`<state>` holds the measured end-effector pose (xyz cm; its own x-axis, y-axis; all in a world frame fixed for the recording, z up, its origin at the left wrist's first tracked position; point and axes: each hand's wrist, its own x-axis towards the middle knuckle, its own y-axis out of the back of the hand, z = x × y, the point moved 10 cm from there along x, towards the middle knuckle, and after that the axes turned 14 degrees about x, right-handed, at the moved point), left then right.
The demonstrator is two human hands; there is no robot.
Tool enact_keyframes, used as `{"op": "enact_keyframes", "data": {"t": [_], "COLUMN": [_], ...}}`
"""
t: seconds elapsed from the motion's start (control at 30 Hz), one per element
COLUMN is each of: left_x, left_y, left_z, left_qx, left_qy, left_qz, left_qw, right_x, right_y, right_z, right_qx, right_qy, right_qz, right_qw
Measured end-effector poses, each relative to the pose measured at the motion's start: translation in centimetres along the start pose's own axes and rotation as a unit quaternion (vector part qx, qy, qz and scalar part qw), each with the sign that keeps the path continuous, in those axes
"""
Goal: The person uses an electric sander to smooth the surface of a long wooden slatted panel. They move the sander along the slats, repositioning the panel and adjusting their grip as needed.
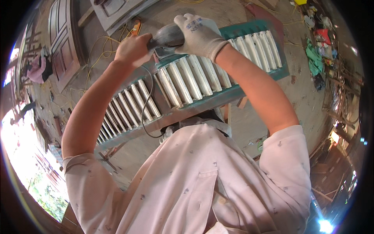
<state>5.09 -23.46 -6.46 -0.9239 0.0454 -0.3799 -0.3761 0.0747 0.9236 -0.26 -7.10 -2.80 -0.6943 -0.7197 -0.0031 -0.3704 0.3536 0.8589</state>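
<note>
The dark power tool [169, 36] had a smooth, rounded grey body that narrowed toward the left. Beneath it stretched a long louvred panel [222, 96], its frame worn green and brown, its pale slats [198, 78] straight, narrow and set side by side in separate sections, with scuffed, streaky faces. The glove [218, 46] was of off-white knit with blue print and a darker cuff. The pale shirt [183, 167] carried small scattered dark motifs.

What held the panel up was mostly hidden. Around it spread a dusty grey floor [302, 107] with yellow cords [102, 38] snaking across the far left. Panelled wooden doors [62, 43] stood farther left, and a greyish framed one [115, 9] lay at the far side. Rumpled green cloth [314, 58] sat among clutter on the right; bright light came in at the near left.

Both hands were clamped on the tool: the bare left hand [134, 50] closed round its narrow end, the gloved right hand [198, 33] wrapped over its thicker end. The tool lay between them, over the panel's far side. A dark cable [147, 105] looped from beside the left wrist across the panel's near edge.
</note>
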Motion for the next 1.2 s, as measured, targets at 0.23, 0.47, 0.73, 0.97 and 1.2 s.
{"op": "enact_keyframes", "data": {"t": [0.23, 0.47, 0.73, 0.97, 1.2], "left_x": [-4.4, -4.2, -7.8, -2.9, 1.3], "left_y": [-1.9, -1.7, -3.2, -1.6, 1.5], "left_z": [-3.6, -0.4, -5.1, 0.9, 6.2], "left_qx": [-0.036, -0.046, -0.018, -0.011, -0.023], "left_qy": [0.021, 0.044, 0.1, 0.041, -0.031], "left_qz": [0.044, 0.047, 0.009, 0.008, 0.043], "left_qw": [0.998, 0.997, 0.995, 0.999, 0.998], "right_x": [1.4, 0.8, 2.1, 0.4, -1.5], "right_y": [-2.8, -1.8, -5.1, -1.0, 2.4], "right_z": [-4.2, -1.2, -6.6, -0.5, 5.6], "right_qx": [0.013, -0.026, 0.02, 0.013, 0.012], "right_qy": [0.081, 0.077, 0.119, 0.088, 0.043], "right_qz": [-0.012, -0.03, -0.016, -0.034, 0.017], "right_qw": [0.997, 0.996, 0.993, 0.995, 0.999]}}
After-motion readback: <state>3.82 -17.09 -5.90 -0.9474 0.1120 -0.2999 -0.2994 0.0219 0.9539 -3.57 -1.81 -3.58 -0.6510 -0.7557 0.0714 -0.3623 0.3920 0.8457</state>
